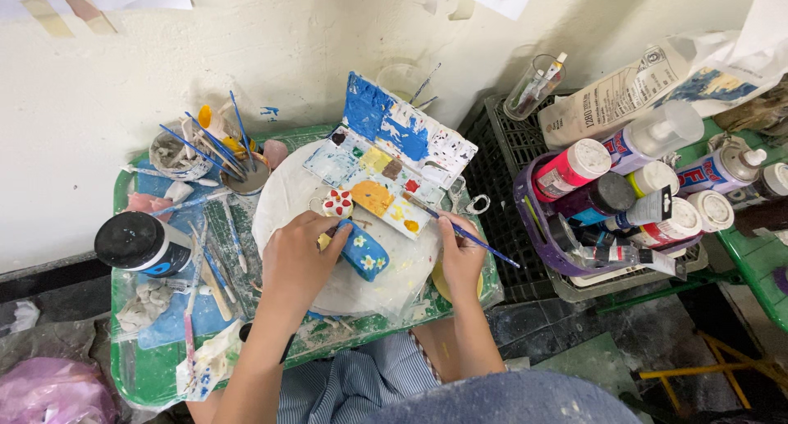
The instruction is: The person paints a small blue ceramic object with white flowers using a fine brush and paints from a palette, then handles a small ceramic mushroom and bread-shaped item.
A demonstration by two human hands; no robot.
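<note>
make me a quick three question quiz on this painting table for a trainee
1. True or false: the right hand holds a thin paintbrush.
2. The left hand steadies which piece? A) blue clay piece with flowers B) black-lidded jar C) pink paint bottle
3. Where does the brush tip reach?

Key: 1 true. 2 A. 3 the open paint palette, near its yellow and orange patches.

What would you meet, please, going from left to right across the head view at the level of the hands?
Black-lidded jar → left hand → blue painted piece → right hand holding a brush → purple basket of paint bottles.
</note>
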